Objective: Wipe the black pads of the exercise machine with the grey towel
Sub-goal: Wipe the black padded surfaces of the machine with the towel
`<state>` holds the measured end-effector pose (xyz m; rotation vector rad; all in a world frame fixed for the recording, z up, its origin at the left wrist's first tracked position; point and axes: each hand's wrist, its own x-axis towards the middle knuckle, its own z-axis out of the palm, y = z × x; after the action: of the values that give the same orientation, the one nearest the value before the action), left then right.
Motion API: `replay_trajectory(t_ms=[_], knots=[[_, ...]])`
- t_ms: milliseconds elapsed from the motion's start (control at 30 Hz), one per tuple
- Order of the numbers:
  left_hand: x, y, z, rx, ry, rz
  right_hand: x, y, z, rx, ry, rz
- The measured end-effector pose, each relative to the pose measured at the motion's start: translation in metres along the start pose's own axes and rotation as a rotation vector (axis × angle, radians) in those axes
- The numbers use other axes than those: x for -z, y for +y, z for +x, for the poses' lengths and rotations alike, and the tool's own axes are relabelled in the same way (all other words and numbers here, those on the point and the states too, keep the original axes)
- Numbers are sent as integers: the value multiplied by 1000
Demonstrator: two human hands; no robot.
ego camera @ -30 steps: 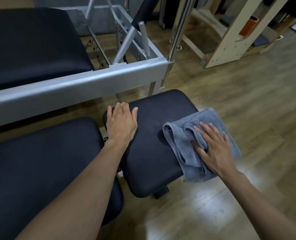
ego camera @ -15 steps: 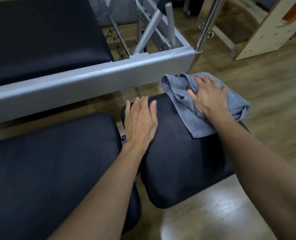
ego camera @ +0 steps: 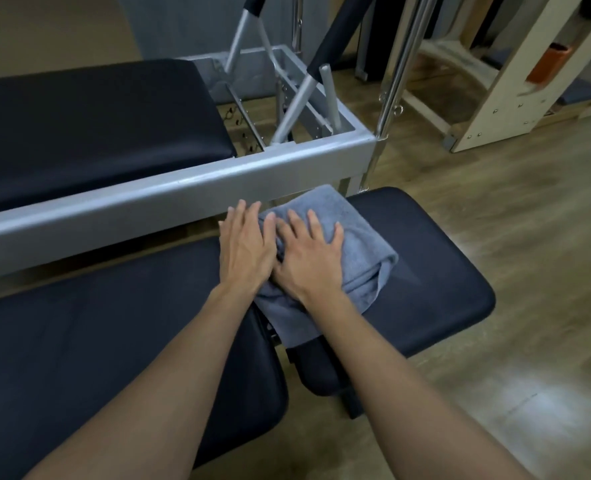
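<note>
The folded grey towel (ego camera: pixel 359 258) lies on the left part of the small black pad (ego camera: pixel 436 271). My right hand (ego camera: pixel 307 258) presses flat on the towel with fingers spread. My left hand (ego camera: pixel 245 247) lies flat beside it, at the pad's left edge, fingers straight, touching the towel's left side. A larger black pad (ego camera: pixel 96 341) sits to the left under my left forearm. A third black pad (ego camera: pixel 86 129) lies on the machine's carriage behind the silver frame rail (ego camera: pixel 183 192).
Silver bars and a black-sleeved footbar (ego camera: pixel 325 53) rise from the frame at the back. A chrome pole (ego camera: pixel 398 71) stands at the frame's corner. A pale wooden apparatus (ego camera: pixel 515 74) is at the back right. Wood floor (ego camera: pixel 529 271) lies to the right.
My right hand has slid the towel leftward across the small pad, from its far right corner to beside my left hand. The view has tilted up and left.
</note>
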<state>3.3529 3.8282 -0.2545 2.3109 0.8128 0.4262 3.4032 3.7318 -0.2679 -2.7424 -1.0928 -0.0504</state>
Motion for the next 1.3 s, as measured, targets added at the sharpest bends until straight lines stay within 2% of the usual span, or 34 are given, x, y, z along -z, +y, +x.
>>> replay_trajectory(t_ms=[100,267,333,433,467,533,567,633,700,733,800,900,1000,1067,1133,1200,1267,1300], knots=[[5,-12,-3,-16,-48,111,-2,-7,-17,36,21,-3],[1,-6,-19,-81,35,232,4,9,-40,45,13,8],[3,-1,-17,-51,7,254,12,25,-50,31,-12,16],[8,14,-10,-76,-149,350,27,58,-69,33,-88,-32],[7,20,-8,-99,-208,377,36,68,-73,36,-129,18],[3,33,-4,-87,-331,349,57,85,-69,-23,-150,281],[2,38,-2,-55,-392,296,64,94,-61,-73,-69,375],[1,45,3,11,-499,176,70,110,-39,-183,42,268],[3,49,7,57,-544,90,67,115,-19,-313,-67,137],[4,52,8,66,-534,55,63,116,-11,-361,-121,138],[7,60,10,66,-463,-23,61,116,5,-402,-103,192],[25,85,17,-6,-226,-124,89,116,27,-355,165,409],[59,119,17,-238,61,-179,149,115,22,-282,439,808],[75,133,8,-438,88,-175,178,122,-3,-161,447,864],[73,134,-8,-551,-45,-107,186,140,-32,-105,313,705],[50,127,-31,-616,-229,65,175,164,-55,-134,141,400],[20,117,-54,-596,-544,263,156,178,-63,-221,-33,243],[6,112,-61,-539,-715,282,146,175,-64,-254,-58,244]])
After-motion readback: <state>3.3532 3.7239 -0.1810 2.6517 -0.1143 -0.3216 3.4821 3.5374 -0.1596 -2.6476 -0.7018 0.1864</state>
